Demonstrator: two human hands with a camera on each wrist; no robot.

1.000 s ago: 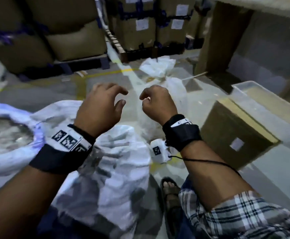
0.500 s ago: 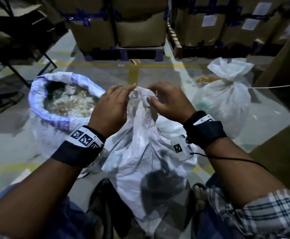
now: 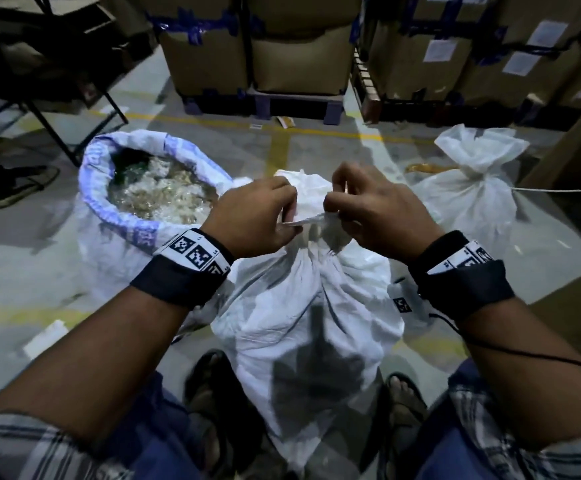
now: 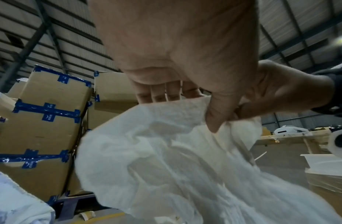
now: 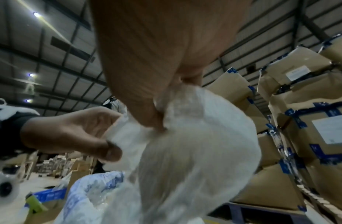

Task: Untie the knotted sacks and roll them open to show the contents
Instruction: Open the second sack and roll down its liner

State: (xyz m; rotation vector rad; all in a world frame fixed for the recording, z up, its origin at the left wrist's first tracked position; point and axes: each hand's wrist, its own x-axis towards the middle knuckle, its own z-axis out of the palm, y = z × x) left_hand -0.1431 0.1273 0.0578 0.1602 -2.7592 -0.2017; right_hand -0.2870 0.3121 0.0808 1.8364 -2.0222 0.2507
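Plaid sleeves [image 3: 524, 441], black wristbands [image 3: 178, 282], seemingly sandals [image 3: 405, 396].

The floor [image 3: 57, 271] is grey and smooth, with yellow lines [image 3: 282, 128] painted on it. Just past the lines, big brown boxes [image 3: 247, 50] with blue tape sit on dark pallets [image 3: 265, 105]. Left of the boxes stands a dark table with thin metal legs [image 3: 60, 133]. High above the boxes, the roof [image 5: 51, 53] has dark beams and small bright lights [image 5: 36, 14].
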